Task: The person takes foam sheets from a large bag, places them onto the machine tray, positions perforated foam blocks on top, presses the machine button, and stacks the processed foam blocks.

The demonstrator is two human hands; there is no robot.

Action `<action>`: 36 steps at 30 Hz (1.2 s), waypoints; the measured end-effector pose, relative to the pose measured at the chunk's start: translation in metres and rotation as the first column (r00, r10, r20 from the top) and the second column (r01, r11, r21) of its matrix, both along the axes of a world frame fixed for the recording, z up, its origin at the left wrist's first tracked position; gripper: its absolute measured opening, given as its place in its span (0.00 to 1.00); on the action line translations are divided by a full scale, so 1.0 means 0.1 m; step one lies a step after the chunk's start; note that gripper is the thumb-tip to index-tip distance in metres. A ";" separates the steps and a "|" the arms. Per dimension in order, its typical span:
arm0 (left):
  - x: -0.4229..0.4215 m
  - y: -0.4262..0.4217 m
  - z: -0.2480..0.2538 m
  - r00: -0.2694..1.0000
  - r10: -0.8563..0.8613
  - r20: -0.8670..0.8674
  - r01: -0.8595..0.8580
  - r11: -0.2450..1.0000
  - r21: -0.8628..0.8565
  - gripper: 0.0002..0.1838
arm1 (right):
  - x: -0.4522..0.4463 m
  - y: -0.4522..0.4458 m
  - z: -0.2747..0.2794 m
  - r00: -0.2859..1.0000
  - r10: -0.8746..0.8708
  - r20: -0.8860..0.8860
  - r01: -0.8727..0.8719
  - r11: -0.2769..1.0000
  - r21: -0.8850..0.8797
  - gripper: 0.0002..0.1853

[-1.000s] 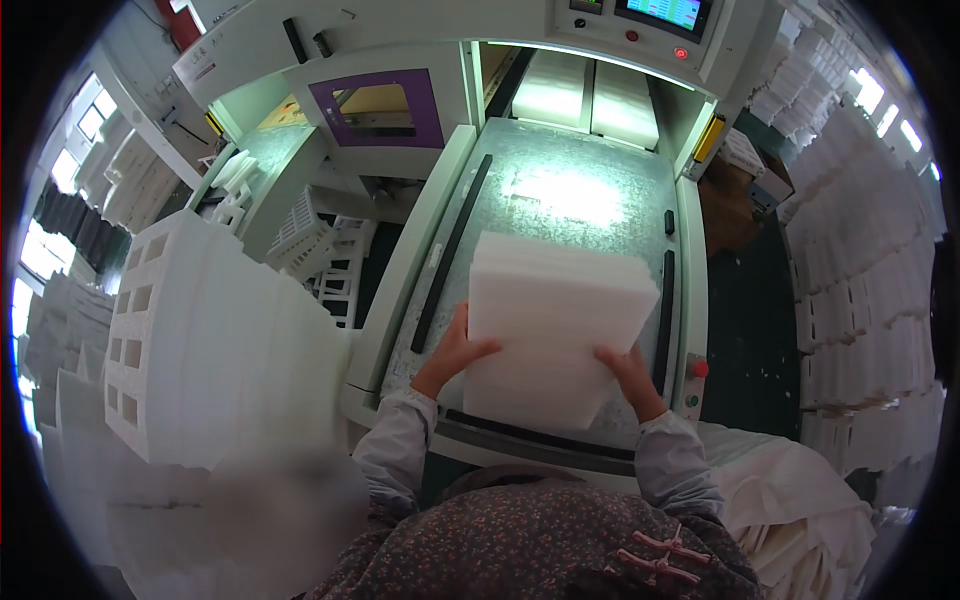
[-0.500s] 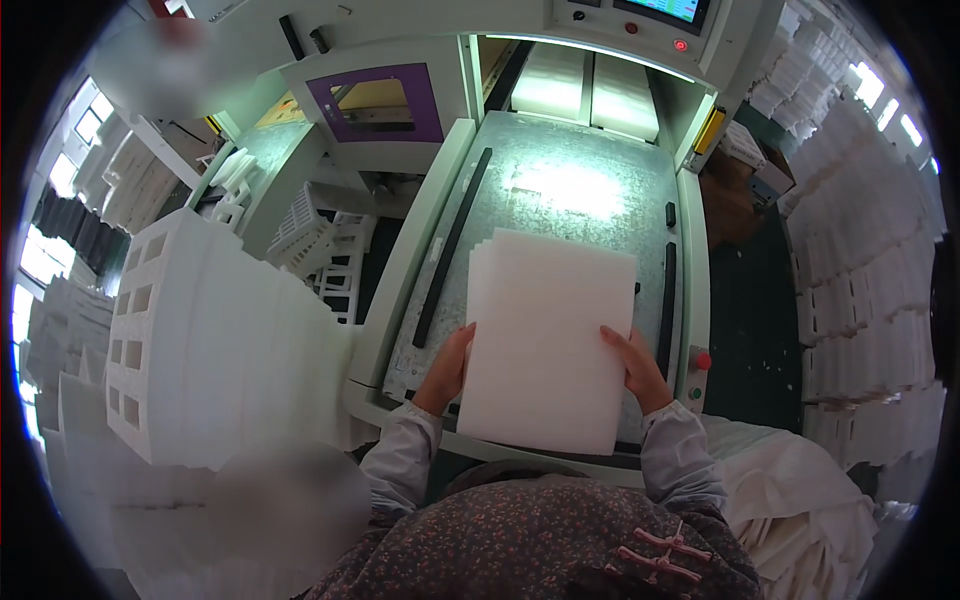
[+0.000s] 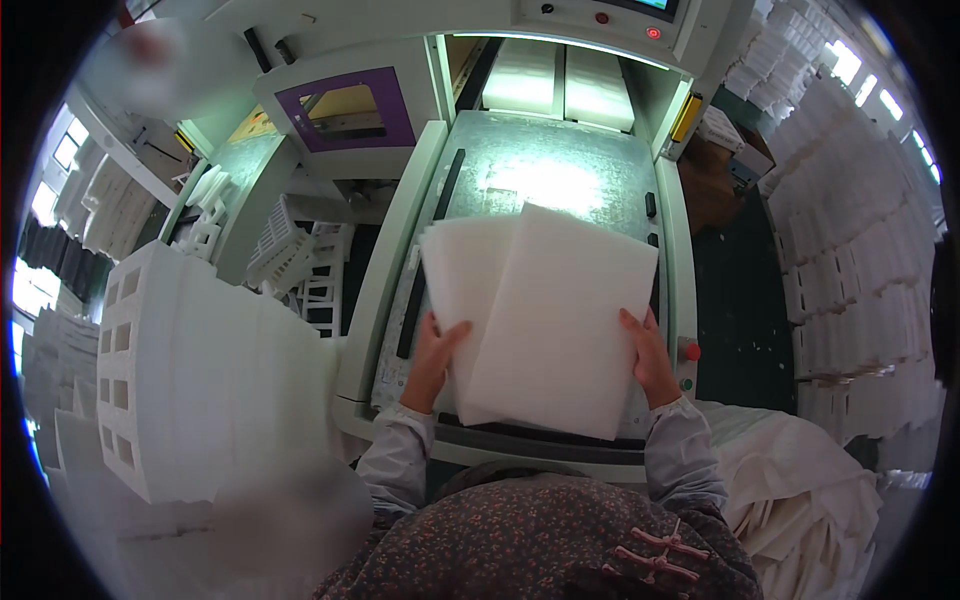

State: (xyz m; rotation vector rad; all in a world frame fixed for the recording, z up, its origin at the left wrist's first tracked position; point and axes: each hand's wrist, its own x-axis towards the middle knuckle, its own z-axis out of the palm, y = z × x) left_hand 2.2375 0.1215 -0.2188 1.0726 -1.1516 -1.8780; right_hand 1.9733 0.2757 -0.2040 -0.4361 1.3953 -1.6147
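Two overlapping groups of white foam sheets are held over the metal machine bed (image 3: 590, 165). My left hand (image 3: 434, 360) grips the left edge of the rear foam sheets (image 3: 465, 265), its thumb lying on top. On the other side, my right hand (image 3: 645, 350) is closed on the right edge of the front foam sheet (image 3: 570, 325), thumb on its face. The front one is tilted clockwise and covers part of those behind it. How many sheets each hand holds cannot be told.
White foam blocks (image 3: 520, 75) lie inside the lit machine opening. A tall stack of slotted foam frames (image 3: 200, 370) stands at left, and more foam stacks (image 3: 840, 270) at right. A red button (image 3: 690, 351) sits on the bed's right rail. Black strips (image 3: 431, 250) edge the bed.
The sheets, earlier nearly aligned in one pile, are now fanned into two groups. My right hand's part has turned clockwise and shifted right; my left hand's part leans left. The view has also shifted.
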 end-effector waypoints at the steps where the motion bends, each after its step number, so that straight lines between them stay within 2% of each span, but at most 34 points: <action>1: 0.03 -0.06 0.00 1.000 -0.002 0.001 0.002 1.000 0.000 0.34 | -0.01 -0.01 -0.01 1.000 0.003 -0.003 -0.003 1.000 -0.007 0.30; 3: 0.09 -0.14 -0.03 0.998 0.061 0.020 -0.058 0.989 -0.137 0.36 | -0.01 -0.02 -0.02 1.000 0.015 -0.007 -0.015 1.000 -0.018 0.30; 4: 0.08 -0.12 0.02 0.998 0.062 0.023 -0.058 0.989 -0.136 0.36 | 0.00 -0.05 -0.05 1.000 0.016 -0.004 -0.016 1.000 -0.017 0.30; 6: -0.01 0.02 0.29 0.944 0.189 0.271 -0.064 0.908 -0.414 0.37 | 0.00 -0.16 -0.15 0.967 0.012 -0.255 0.013 0.995 0.098 0.28; 8: -0.14 0.17 0.45 0.811 0.370 0.453 0.012 0.763 -0.646 0.39 | 0.02 -0.28 -0.20 0.871 0.044 -0.489 0.065 0.977 0.203 0.27; 9: -0.20 0.21 0.41 0.754 0.445 0.484 0.065 0.682 -0.729 0.40 | 0.04 -0.35 -0.18 0.871 0.052 -0.489 0.057 0.977 0.205 0.27; 10: -0.28 0.26 0.36 0.691 0.521 0.501 0.127 0.594 -0.794 0.41 | 0.06 -0.43 -0.13 0.784 0.098 -0.613 0.099 0.955 0.279 0.27; 11: -0.36 0.35 0.40 0.685 0.526 0.504 0.122 0.599 -0.791 0.41 | 0.09 -0.50 -0.08 0.680 0.154 -0.717 0.150 0.928 0.342 0.27; 13: -0.53 0.53 0.51 0.755 0.420 0.503 0.111 0.674 -0.731 0.40 | 0.14 -0.62 -0.01 0.429 0.282 -0.858 0.278 0.863 0.422 0.28; 15: -0.71 0.68 0.47 0.839 0.456 0.297 0.228 0.200 -0.953 0.39 | 0.24 -0.70 -0.09 0.220 0.334 -0.916 0.361 0.845 0.395 0.27; 18: -0.90 0.86 0.43 0.829 0.430 0.357 0.361 0.075 -0.930 0.38 | 0.27 -0.77 -0.29 0.061 0.274 -0.960 0.380 0.883 0.276 0.27; 19: -0.90 0.82 0.43 0.831 0.432 0.350 0.343 0.097 -0.934 0.38 | 0.25 -0.79 -0.33 0.034 0.248 -0.968 0.370 0.897 0.243 0.27; 21: -0.85 0.69 0.44 0.841 0.447 0.305 0.271 0.140 -0.952 0.34 | 0.15 -0.79 -0.36 0.075 0.199 -0.977 0.311 0.926 0.213 0.27; 22: -0.73 0.59 0.41 0.807 0.451 0.381 0.242 0.335 -0.910 0.33 | 0.06 -0.80 -0.33 0.151 0.183 -0.972 0.261 0.940 0.218 0.27; 23: -0.56 0.45 0.40 0.775 0.435 0.458 0.204 0.514 -0.833 0.33 | -0.04 -0.81 -0.28 0.329 0.168 -0.929 0.160 0.960 0.230 0.27; 24: -0.40 0.26 0.46 0.796 0.444 0.412 0.003 0.677 -0.736 0.33 | -0.18 -0.83 -0.16 0.571 0.144 -0.808 0.038 0.979 0.201 0.25; 25: -0.15 0.03 0.42 0.871 0.410 0.272 -0.121 0.714 -0.690 0.35 | -0.32 -0.84 -0.05 0.774 0.126 -0.621 -0.041 0.988 0.150 0.24; 26: 0.07 -0.11 0.31 0.869 0.441 0.224 -0.203 0.732 -0.650 0.35 | -0.37 -0.85 0.21 0.774 0.085 -0.628 0.005 0.990 0.140 0.19; 27: 0.26 -0.21 0.23 0.863 0.472 0.178 -0.282 0.744 -0.606 0.36 | -0.57 -0.90 0.24 0.773 0.009 -0.634 0.074 0.992 0.104 0.18; 28: 0.40 -0.19 0.34 0.849 0.487 0.207 -0.291 0.757 -0.585 0.36 | -0.75 -0.98 0.27 0.769 -0.067 -0.636 0.143 0.987 0.069 0.17; 30: 0.67 -0.19 0.24 0.759 0.607 0.234 -0.292 0.639 -0.711 0.36 | -0.77 -1.20 0.56 0.790 -0.403 -0.462 0.282 0.908 -0.310 0.15; 31: 0.73 -0.15 0.26 0.759 0.609 0.231 -0.292 0.635 -0.715 0.36 | -0.87 -1.35 0.52 0.791 -0.405 -0.459 0.282 0.906 -0.315 0.15; 32: 0.79 -0.10 0.33 0.754 0.607 0.251 -0.340 0.688 -0.641 0.36 | -1.03 -1.52 0.39 0.750 -0.320 -0.579 0.176 0.940 -0.292 0.16; 33: 0.82 -0.07 0.37 0.750 0.603 0.273 -0.386 0.733 -0.559 0.36 | -1.13 -1.71 0.22 0.689 -0.231 -0.686 0.073 0.965 -0.252 0.17; 35: 0.80 -0.07 0.35 0.756 0.602 0.258 -0.396 0.734 -0.552 0.36 | -1.19 -2.15 -0.31 0.410 -0.198 -0.890 0.040 0.979 -0.199 0.15; 36: 0.77 -0.07 0.33 0.764 0.598 0.242 -0.405 0.736 -0.542 0.36 | -0.96 -2.25 -0.28 0.127 -0.278 -0.952 -0.060 0.956 -0.287 0.13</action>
